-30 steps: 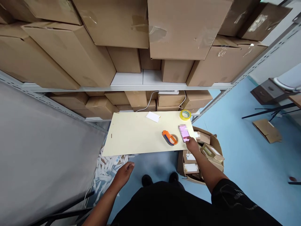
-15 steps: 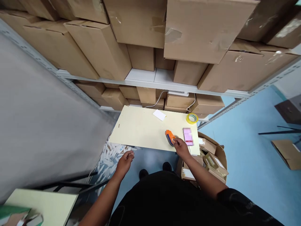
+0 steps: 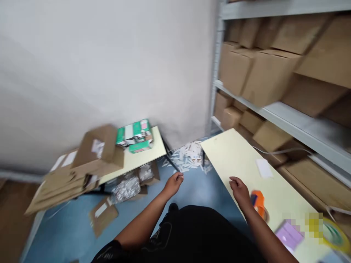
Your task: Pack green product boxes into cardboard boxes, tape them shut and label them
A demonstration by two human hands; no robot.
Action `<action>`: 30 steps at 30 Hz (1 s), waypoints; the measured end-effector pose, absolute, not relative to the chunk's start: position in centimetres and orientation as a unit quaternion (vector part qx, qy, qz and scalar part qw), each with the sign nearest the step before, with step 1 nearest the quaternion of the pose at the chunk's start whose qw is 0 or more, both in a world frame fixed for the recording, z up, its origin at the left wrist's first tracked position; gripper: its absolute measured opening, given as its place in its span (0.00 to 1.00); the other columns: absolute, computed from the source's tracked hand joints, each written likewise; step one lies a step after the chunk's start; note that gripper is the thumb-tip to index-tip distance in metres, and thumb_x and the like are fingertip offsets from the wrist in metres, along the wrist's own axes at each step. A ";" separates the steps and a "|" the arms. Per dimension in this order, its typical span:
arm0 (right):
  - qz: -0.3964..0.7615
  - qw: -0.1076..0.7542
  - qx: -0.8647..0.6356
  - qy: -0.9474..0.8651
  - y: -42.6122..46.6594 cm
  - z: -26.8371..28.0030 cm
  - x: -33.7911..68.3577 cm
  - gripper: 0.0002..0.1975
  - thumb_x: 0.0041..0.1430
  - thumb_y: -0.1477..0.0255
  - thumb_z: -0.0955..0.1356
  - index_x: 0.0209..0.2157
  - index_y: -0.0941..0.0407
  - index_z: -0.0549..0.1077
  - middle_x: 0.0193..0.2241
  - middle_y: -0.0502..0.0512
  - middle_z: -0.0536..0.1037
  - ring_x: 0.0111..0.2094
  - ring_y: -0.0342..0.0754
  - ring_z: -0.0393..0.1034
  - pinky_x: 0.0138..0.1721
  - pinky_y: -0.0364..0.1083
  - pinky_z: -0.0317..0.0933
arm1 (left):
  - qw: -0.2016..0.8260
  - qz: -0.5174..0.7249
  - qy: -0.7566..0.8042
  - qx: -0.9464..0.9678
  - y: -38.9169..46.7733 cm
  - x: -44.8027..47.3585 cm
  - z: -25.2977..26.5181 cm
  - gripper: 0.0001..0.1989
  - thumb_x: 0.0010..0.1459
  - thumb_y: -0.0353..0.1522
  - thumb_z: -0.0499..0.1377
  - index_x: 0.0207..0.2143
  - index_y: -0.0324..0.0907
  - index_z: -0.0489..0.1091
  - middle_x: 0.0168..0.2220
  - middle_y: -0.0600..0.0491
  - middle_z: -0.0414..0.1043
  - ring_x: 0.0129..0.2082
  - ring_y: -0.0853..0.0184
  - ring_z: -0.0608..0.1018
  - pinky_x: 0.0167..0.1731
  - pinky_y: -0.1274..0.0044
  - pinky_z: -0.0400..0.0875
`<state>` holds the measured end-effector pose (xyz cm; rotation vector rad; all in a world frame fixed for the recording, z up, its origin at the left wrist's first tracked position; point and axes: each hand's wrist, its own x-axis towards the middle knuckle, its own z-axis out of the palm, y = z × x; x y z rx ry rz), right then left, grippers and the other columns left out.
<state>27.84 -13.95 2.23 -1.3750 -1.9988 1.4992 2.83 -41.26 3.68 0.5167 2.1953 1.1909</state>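
Note:
My left hand [image 3: 173, 185] hangs over the floor between two tables, fingers loosely bent and a little apart, with nothing visible in it. Over the near edge of the right-hand table [image 3: 229, 148] is my right hand [image 3: 239, 191], also empty, its fingers slightly curled and parted. Just beside my right wrist lies an orange tape dispenser [image 3: 259, 200], partly hidden by the forearm. Nearer to me on that table are a purple packet [image 3: 289, 234] and a yellow roll of tape [image 3: 333, 233], both partly blurred. A white card [image 3: 264, 168] lies farther back.
At left, another table [image 3: 159, 144] carries green-and-white boxes [image 3: 134, 132], an open carton [image 3: 94, 144] and flattened cardboard [image 3: 59, 184]. Silvery packing material [image 3: 126, 189] sits below it. Paper strips [image 3: 189, 155] litter the floor. Shelves [image 3: 298, 117] of cartons stand right.
My view has swung left, bringing the other table into sight. My right hand has let go of the tape dispenser, which now lies on the table beside my wrist.

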 end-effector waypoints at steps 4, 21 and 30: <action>0.527 0.111 -0.421 -0.730 -15.3 2.0 22.2 0.25 0.53 0.53 0.67 0.46 0.55 0.79 0.37 0.57 0.84 0.38 0.56 0.78 0.40 0.50 0.70 | 0.247 0.476 0.836 0.119 -47.8 1.6 4.0 0.21 0.58 0.45 0.57 0.46 0.40 0.75 0.41 0.47 0.80 0.42 0.59 0.80 0.43 0.70 0.74; 0.470 0.019 -0.278 -0.837 -34.4 3.3 0.0 0.29 0.49 0.49 0.66 0.44 0.54 0.80 0.48 0.61 0.84 0.51 0.64 0.77 0.54 0.57 0.68 | 0.177 0.485 0.856 0.040 -73.5 -9.2 2.2 0.19 0.58 0.43 0.60 0.47 0.42 0.75 0.47 0.45 0.79 0.46 0.55 0.80 0.50 0.67 0.72; 0.443 -0.020 -0.209 -0.872 -36.6 3.3 -9.2 0.27 0.51 0.50 0.66 0.44 0.54 0.80 0.42 0.60 0.84 0.45 0.60 0.79 0.48 0.53 0.69 | 0.166 0.507 0.846 -0.025 -75.9 -12.2 1.6 0.17 0.57 0.40 0.60 0.46 0.42 0.75 0.47 0.44 0.80 0.47 0.54 0.80 0.50 0.66 0.72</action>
